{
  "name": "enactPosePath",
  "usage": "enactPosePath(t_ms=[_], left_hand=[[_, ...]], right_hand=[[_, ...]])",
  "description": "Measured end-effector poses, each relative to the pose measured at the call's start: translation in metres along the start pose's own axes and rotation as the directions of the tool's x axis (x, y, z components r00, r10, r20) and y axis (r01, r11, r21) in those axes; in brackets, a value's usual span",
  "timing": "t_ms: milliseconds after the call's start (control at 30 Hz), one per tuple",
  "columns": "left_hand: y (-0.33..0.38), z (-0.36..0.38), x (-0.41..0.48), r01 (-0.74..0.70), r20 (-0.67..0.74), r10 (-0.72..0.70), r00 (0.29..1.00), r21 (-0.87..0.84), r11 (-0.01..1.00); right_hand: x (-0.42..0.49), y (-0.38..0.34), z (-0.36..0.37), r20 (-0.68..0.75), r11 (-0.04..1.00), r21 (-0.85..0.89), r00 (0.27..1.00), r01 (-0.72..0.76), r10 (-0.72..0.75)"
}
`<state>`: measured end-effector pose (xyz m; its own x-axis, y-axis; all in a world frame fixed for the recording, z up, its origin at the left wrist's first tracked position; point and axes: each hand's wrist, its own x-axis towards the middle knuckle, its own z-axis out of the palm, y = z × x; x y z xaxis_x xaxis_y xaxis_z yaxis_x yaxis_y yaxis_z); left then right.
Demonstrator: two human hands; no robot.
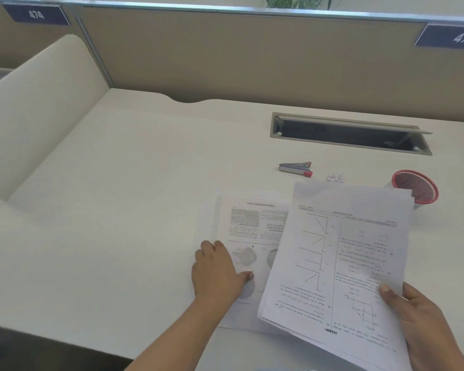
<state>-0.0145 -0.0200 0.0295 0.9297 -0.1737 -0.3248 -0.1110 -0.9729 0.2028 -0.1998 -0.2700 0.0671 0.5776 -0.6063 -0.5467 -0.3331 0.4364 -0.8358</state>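
Our right hand pinches the paper stack at its lower-right corner, centre-right of frame. Our left hand lies flat and relaxed, pinning the loose sheet to the worktop. We should square the edges before using the stapler.

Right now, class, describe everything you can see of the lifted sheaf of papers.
The sheaf is several white printed sheets, edges fanned at the near left. Its top page shows two columns split by a line, line diagrams and upside-down text. It looks raised and tilted over the desk, overlapping a flat page under the left grip. The right grip holds its near right corner, thumb on top. Its far corner hides part of a red mesh cup.
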Motion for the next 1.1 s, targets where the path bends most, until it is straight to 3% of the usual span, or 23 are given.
enactPosePath(t_ms=[200,300,433,600,767,933,1100], left_hand=[[0.004,0.000,0.003,0.103,0.059,-0.089,0.994,-0.297,0.949],[0.004,0.000,0.004,0.135,0.082,-0.113,0.990,-0.353,0.926],[0.001,0.000,0.000,0.070,0.031,-0.064,0.997,-0.256,0.964],[-0.017,0.000,0.001,0.050,-0.144,-0.064,0.987,-0.097,0.994],[-0.033,-0.003,0.013,0.223,0.001,-0.224,0.975,-0.061,0.973],[-0.036,-0.012,0.020,0.261,-0.076,-0.269,0.960,-0.098,0.960],[-0.039,-0.019,0.026,0.335,-0.041,-0.342,0.939,-0.125,0.934]], right_hand=[[-0.006,0.001,0.002,-0.003,1.000,0.013,1.000,-0.009,0.009],[-0.009,0.002,0.004,-0.010,1.000,0.007,1.000,-0.021,0.021],[-0.015,0.000,0.008,-0.019,0.999,0.006,0.999,-0.035,0.035],[-0.024,-0.006,0.011,-0.027,0.999,0.005,0.999,-0.035,0.035],[-0.029,-0.011,0.016,-0.018,0.999,-0.017,0.999,-0.042,0.041],[-0.029,-0.011,0.019,-0.014,0.999,-0.041,0.999,-0.031,0.030],[-0.027,-0.012,0.021,-0.021,0.998,-0.061,0.999,-0.032,0.031]])
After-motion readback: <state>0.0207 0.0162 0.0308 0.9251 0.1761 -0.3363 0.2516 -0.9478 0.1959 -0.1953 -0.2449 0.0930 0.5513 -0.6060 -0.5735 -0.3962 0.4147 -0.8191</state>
